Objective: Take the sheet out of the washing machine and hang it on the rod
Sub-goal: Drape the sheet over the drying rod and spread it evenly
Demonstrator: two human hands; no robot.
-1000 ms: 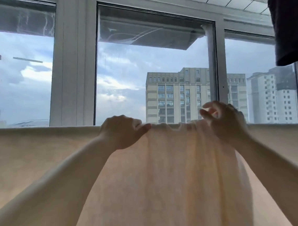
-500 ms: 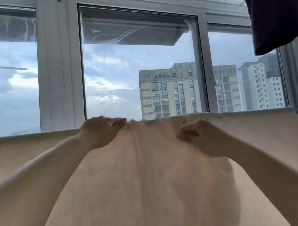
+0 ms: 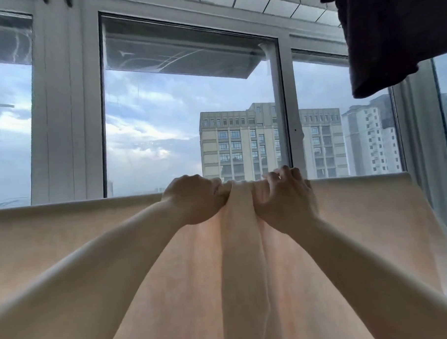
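Observation:
A pale peach sheet [image 3: 72, 240] hangs in front of me, its top edge running straight across the view at hand height; the rod under that edge is hidden by the cloth. My left hand [image 3: 193, 199] grips the top edge just left of centre. My right hand [image 3: 286, 200] grips it close by on the right, fingers curled over the edge. Between the two hands the cloth is bunched into a vertical fold that runs down the sheet. The washing machine is out of view.
Behind the sheet stands a wall of tall white-framed windows [image 3: 61, 112] with sky and apartment blocks outside. A dark garment [image 3: 390, 34] hangs from above at the top right. The sheet's right end [image 3: 407, 187] stops near the right window frame.
Both hands have come closer together along the top edge, and the cloth between them has gathered into a tighter fold. The view has shifted slightly.

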